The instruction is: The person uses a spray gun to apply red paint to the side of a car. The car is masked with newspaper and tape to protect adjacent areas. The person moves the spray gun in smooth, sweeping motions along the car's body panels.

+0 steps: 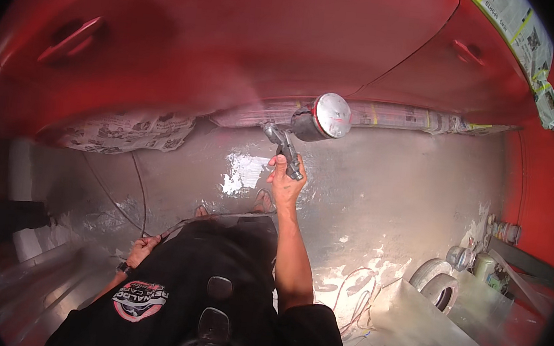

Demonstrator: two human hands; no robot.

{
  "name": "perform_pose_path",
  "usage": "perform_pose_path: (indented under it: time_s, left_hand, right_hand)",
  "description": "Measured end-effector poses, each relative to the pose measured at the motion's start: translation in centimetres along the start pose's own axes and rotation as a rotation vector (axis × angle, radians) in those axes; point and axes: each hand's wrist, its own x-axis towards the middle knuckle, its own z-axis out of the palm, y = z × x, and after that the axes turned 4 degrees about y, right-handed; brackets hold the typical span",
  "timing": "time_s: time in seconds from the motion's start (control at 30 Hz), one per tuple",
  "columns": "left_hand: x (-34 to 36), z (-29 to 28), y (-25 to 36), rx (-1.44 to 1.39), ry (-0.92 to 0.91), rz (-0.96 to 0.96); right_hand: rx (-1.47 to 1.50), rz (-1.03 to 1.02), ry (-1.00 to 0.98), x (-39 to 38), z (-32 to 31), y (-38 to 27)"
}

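Wide floor | right hand: spray gun | papered edge beyond

Right hand is gripping a spray gun carrying a silver-lidded cup, near the red car body's lower edge. Left hand is holding a dark hose. Printed paper is covering that lower edge above the grey floor.

The red car panels look smooth, with a soft sheen. Crinkled newspaper edges them. The spray gun is dull grey metal, its cup smeared on top. The hose seems matt rubber; the floor is patchy and worn, the shirt matt black cloth.
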Motion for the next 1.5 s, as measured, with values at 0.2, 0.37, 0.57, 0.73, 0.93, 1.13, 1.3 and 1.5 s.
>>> perform_pose_path:
  time_s: [0.2, 0.37, 0.57, 0.73, 0.93, 1.13, 1.3, 1.5]
  left_hand:
    - [5.4, 1.9, -2.6, -0.114, -0.259, 0.108]
    - [5.7, 4.4, 1.0, -0.144, -0.356, 0.125]
    - [5.4, 5.7, 1.8, -0.185, -0.372, 0.169]
    - [6.8, 4.5, -0.6, -0.147, -0.322, 0.214]
    - [7.3, 2.3, -1.8, -0.039, -0.284, 0.218]
    - [7.4, 0.5, -3.6, -0.07, -0.232, 0.256]
    - [7.8, -0.7, -5.6, -0.058, -0.197, 0.244]
    - [7.6, 0.0, -4.6, -0.053, -0.228, 0.219]
  right_hand:
    - [-0.128, -0.06, 0.333, 9.2, -10.2, -4.8]
    - [-0.151, -0.027, 0.541, 15.3, -17.7, -8.7]
    - [-0.112, -0.067, 0.699, 16.3, -17.7, -10.6]
    - [-0.22, -0.178, 0.549, 10.8, -12.7, -9.3]
    - [-0.205, -0.187, 0.293, 1.7, -3.4, -7.1]
    - [-0.31, -0.297, -0.027, -4.2, 6.3, -3.6]
    - [-0.198, -0.232, -0.264, -6.6, 10.2, -5.6]
    - [-0.189, -0.129, 0.023, -2.2, 4.3, -8.4]
